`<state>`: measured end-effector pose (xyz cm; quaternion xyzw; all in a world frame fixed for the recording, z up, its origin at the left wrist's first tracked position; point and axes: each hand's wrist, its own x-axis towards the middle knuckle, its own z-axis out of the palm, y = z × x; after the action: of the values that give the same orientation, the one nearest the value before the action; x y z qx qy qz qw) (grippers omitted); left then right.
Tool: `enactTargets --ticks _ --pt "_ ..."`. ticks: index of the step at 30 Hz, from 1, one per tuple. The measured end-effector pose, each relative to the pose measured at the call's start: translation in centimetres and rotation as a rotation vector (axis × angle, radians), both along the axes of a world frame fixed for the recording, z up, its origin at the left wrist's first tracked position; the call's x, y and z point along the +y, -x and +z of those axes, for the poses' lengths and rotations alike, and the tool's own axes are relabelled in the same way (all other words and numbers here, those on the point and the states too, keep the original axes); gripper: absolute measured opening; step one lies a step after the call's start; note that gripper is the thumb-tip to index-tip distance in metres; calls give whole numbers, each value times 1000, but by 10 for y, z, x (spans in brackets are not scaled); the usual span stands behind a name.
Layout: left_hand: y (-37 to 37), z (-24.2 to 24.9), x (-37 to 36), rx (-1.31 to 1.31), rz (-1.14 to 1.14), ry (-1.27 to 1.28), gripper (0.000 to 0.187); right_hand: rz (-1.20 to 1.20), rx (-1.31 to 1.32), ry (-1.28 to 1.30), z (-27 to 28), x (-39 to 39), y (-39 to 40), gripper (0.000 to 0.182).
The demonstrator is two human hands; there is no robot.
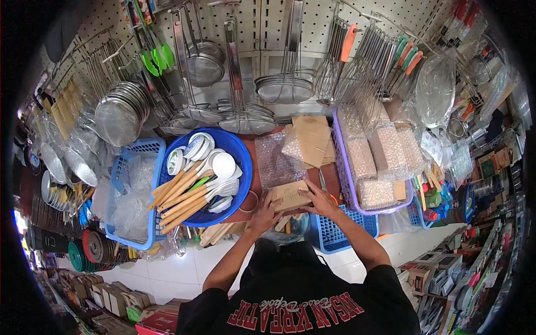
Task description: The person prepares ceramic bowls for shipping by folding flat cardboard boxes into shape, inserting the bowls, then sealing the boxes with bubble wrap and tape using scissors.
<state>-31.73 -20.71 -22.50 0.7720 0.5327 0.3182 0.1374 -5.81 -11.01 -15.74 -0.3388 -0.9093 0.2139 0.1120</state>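
Left hand [263, 212] has one end of the small cardboard box [290, 195], right hand [320, 199] has the other, fingers curled over the edges from where I'm standing.

Biggest thing here is the reddish table [331, 177]. Then there's the blue basin [244, 162] of wooden-handled utensils on the left, the purple basket [341, 162] of wrapped packs on the right, and a bubble wrap sheet [272, 159] just beyond the box.

The box sits at the near side, between basin and basket. Long axis runs mostly side to side, right end angled slightly away. I'd guess light and stiffish, not slippery, but it might dent. Holding both short ends seems right. Can't tell what's inside.
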Motion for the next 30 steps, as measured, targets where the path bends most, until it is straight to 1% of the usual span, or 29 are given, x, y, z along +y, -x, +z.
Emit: enactTargets --ticks 3,6,9,11,15,17,21,23,26,27,30 --pt "-3 1 -1 -42 6 -11 60 -2 -18 -19 -5 -2 -3 66" --pt "-1 -1 1 -8 -2 -50 58 -3 -42 -57 -5 -2 -1 68" --pt "-2 -4 -2 3 23 -2 55 20 -21 -93 -5 -1 -2 70" --pt "-1 -5 -1 -10 5 34 58 56 26 -123 -7 3 -4 73" --pt "-1 -1 -1 -9 -5 53 62 88 106 -3 -5 8 -5 75" --pt "-1 0 -1 -16 2 13 58 94 157 57 -7 9 -7 77" --pt "-2 8 -1 -27 -17 -21 59 102 148 150 -5 9 -9 77" --pt "-6 12 -6 -70 11 69 62 122 193 168 -6 11 -10 78" --pt "-8 32 -11 -93 41 190 65 163 243 229 3 11 -14 73" --pt "-7 42 -14 -95 47 230 66 154 216 250 5 10 -15 77" --pt "-4 72 -18 -117 27 347 69 115 145 377 18 7 -14 80"
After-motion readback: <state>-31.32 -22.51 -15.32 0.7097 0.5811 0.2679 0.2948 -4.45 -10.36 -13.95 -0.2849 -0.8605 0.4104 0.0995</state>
